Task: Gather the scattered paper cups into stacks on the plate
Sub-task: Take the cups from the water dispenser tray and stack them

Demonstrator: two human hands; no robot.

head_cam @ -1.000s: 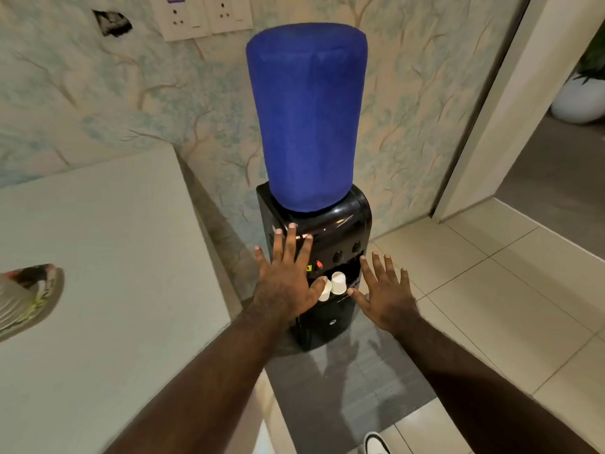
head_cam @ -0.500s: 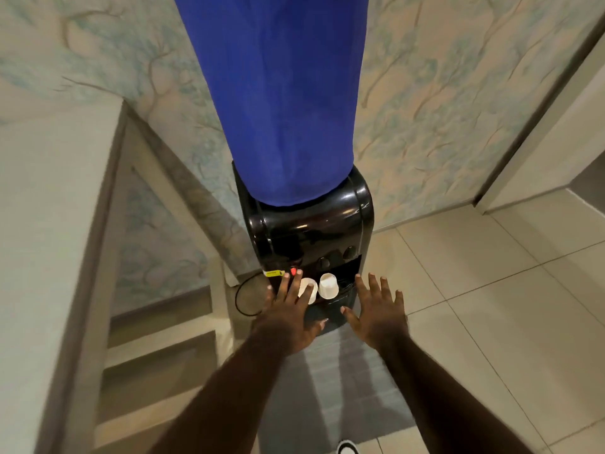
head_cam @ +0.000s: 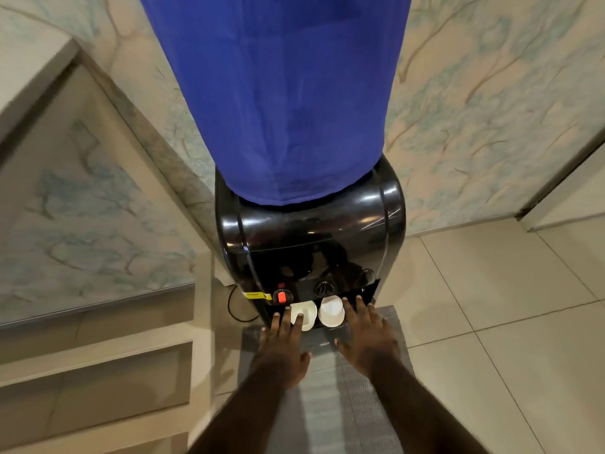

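A blue-covered water bottle [head_cam: 278, 99] fills the upper view, seated on a glossy black dispenser [head_cam: 311, 244] against the patterned wall. A grey mat [head_cam: 327, 404] lies on the tiled floor before it. The left hand [head_cam: 283, 352] and right hand [head_cam: 370, 342] reach forward, fingers spread apart and holding nothing. Two white paper cups [head_cam: 331, 311] sit side by side in the dispenser's tap recess; a left fingertip overlaps the left one, while right fingertips lie just beside the other.
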